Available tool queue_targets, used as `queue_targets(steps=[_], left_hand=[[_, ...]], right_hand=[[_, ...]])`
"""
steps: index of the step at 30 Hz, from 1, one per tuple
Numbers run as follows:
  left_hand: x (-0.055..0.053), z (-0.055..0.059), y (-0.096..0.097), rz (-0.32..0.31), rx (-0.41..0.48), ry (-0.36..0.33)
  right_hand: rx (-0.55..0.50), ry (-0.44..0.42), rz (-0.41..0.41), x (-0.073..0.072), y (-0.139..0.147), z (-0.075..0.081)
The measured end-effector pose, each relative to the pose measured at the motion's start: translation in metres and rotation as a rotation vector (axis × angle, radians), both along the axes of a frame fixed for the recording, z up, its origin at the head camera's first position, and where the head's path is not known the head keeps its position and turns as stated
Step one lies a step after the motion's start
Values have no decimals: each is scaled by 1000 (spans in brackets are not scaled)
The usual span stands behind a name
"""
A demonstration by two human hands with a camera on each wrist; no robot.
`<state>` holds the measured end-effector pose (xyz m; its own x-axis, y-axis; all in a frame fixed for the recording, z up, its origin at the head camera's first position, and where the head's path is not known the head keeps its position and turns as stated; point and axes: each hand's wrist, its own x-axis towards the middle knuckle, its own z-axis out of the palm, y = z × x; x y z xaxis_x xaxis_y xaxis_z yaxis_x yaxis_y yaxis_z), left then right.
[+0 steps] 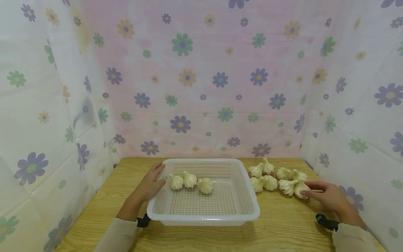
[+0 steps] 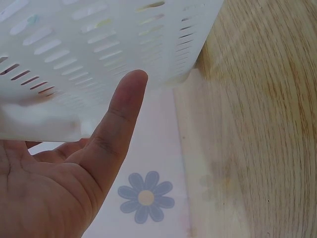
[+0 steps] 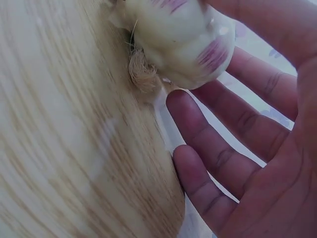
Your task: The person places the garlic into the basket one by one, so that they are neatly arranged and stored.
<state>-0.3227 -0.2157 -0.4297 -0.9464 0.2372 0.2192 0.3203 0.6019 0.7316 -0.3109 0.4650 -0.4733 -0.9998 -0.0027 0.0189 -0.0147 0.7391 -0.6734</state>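
Note:
A white plastic basket [image 1: 201, 217] with slotted walls stands on the table. My left hand [image 1: 149, 183] holds its left rim; in the left wrist view the thumb [image 2: 116, 119] lies straight along the slotted wall. Three pale garlic bulbs [image 1: 206, 186] lie inside, toward the back left. Right of the basket, my right hand [image 1: 327, 194] pinches a garlic bulb [image 1: 300, 189] at the near edge of a group. Seen from the right wrist, this bulb [image 3: 173, 39] has purple streaks and a tuft of roots, with the fingers around its side and the lower two apart from it.
Several more garlic bulbs [image 1: 256, 170] lie close together between the basket and my right hand. The wooden table [image 1: 283, 224] is walled at the back and both sides by flowered cloth [image 1: 207, 87]. Dark wrist devices [image 1: 327, 222] sit at both cuffs.

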Motion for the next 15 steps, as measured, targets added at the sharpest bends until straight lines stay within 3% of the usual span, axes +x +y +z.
queue_targets(steps=[7,15], left_hand=[[-1,0,1,8,9,-8],[-1,0,0,9,14,-17]], right_hand=[[-10,-10,15,-1,-1,1],[-50,-42,-20,2,2,11]])
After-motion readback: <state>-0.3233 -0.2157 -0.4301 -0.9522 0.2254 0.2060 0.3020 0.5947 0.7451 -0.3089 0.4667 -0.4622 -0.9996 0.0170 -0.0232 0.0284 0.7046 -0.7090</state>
